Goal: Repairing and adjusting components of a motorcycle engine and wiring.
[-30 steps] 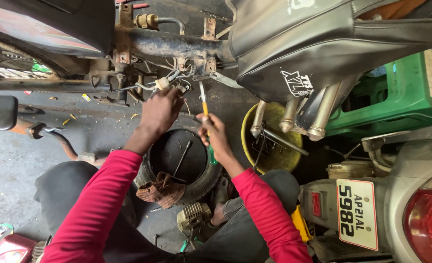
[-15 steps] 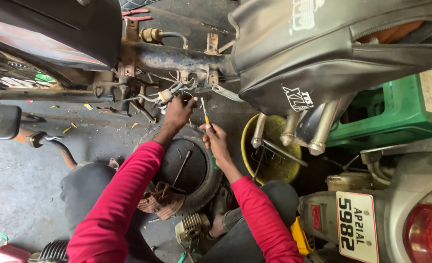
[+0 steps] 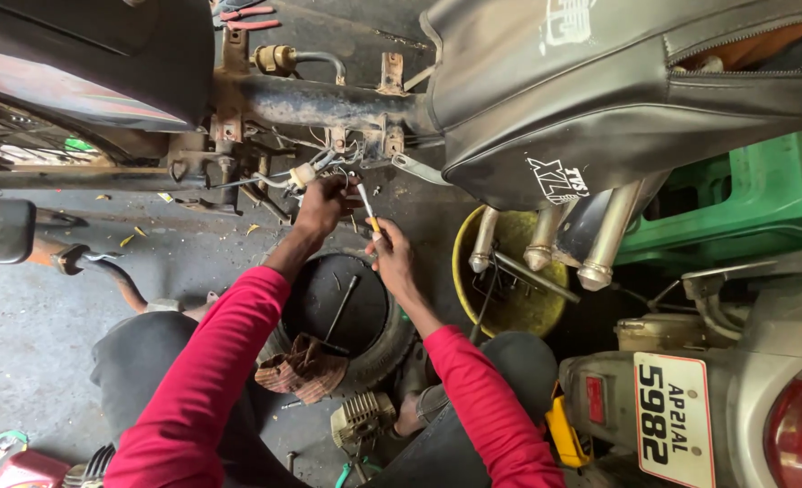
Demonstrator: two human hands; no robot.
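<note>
My left hand (image 3: 322, 204) grips a bundle of wires with a white connector (image 3: 303, 174) under the rusty frame tube (image 3: 329, 101) of a motorcycle. My right hand (image 3: 392, 258) holds a small yellow-handled screwdriver (image 3: 367, 206), its tip pointing up toward the wires near the left hand. Both arms wear red sleeves. The two hands are close together, a few centimetres apart.
A black seat (image 3: 618, 81) hangs upper right. Below the hands lie a black tyre (image 3: 347, 316) holding tools and a brown rag (image 3: 303, 369). A yellow bucket (image 3: 509, 271) with metal tubes, a green crate (image 3: 745, 199), and another vehicle's rear plate (image 3: 672, 416) stand right.
The view has shifted, so the hands sit a little lower in it. The left hand stays on the wires, and the right hand has brought the screwdriver closer to them.
</note>
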